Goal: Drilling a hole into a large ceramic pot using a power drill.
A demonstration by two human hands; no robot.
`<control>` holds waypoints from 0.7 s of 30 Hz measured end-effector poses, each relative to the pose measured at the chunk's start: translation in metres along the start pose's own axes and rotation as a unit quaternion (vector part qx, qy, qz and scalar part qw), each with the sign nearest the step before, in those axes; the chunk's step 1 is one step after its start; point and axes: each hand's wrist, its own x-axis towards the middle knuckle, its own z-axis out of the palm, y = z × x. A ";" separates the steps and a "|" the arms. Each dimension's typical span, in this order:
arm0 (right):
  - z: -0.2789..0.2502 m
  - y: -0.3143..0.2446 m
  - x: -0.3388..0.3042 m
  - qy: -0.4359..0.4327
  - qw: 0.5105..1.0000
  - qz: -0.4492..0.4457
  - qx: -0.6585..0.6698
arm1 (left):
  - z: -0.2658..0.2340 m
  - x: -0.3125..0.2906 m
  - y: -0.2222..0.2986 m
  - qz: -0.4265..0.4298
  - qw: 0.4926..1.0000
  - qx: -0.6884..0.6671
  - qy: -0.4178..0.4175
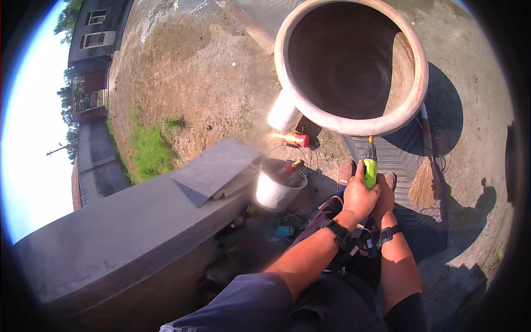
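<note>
your left hand is closed around the green drill, near the big pot's rim; your right hand is partly hidden, its grip i cannot tell. it should be stiff, rather heavy: hold the body firmly.

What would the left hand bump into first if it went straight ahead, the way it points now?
Probably the big round pot: the green drill in the left hand points at its rim. The drill's tip would get there first; whether it already touches is unclear.
</note>
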 end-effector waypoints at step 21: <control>-0.008 -0.045 0.002 -0.002 0.989 0.046 -0.139 | 0.002 0.016 -0.030 -0.028 0.986 -0.165 -0.003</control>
